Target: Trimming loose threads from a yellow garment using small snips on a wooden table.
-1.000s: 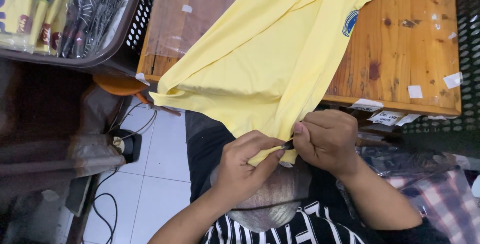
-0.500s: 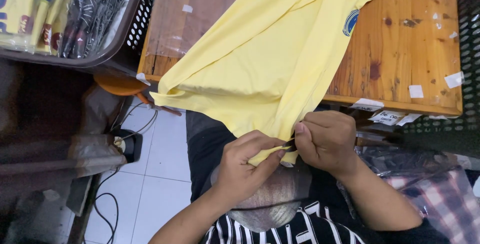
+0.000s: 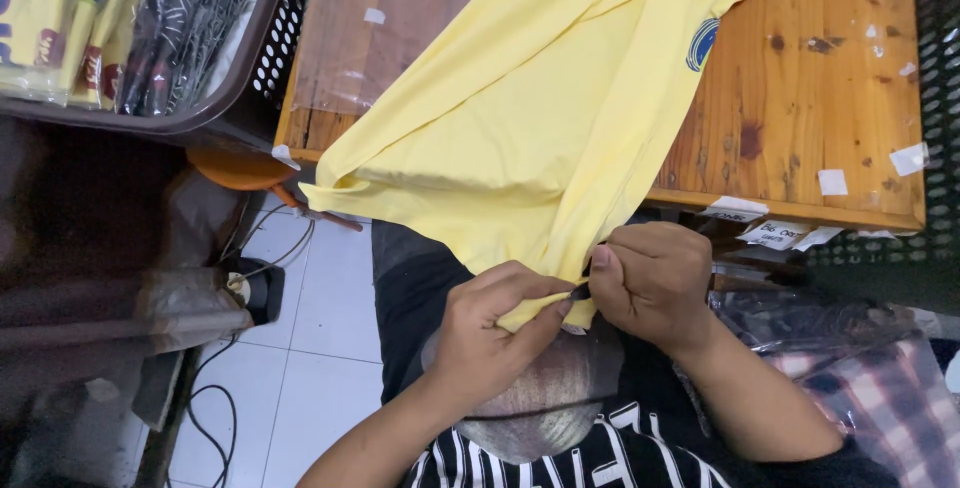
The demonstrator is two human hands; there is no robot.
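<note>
**Hem of yellow shirt pinched in both hands; little movement**

Hardly anything has moved since the earlier frames: both hands stay at the shirt's lower edge, and the cloth lies as it did.

Nearest the camera, the left hand [image 3: 490,333] pinches the hem of the yellow shirt [image 3: 540,118] between thumb and fingers, closed on the cloth. The right hand [image 3: 655,278] is clenched just beside it, thumb pressed down at the same spot. A small dark tool [image 3: 580,291] shows between the two hands; what it is cannot be told, and which hand holds it is unclear. Both hands work over the person's lap, below the table edge.

The shirt hangs from the hands up over the wooden table [image 3: 820,98] and lies spread across it. A blue badge [image 3: 703,44] shows on the cloth. Paper labels [image 3: 770,233] sit at the table's front edge.

Farther left, a dark basket [image 3: 255,78] holds packed garments [image 3: 60,18] in clear bags. Cables [image 3: 255,258] lie on the tiled floor [image 3: 300,368] below.
</note>
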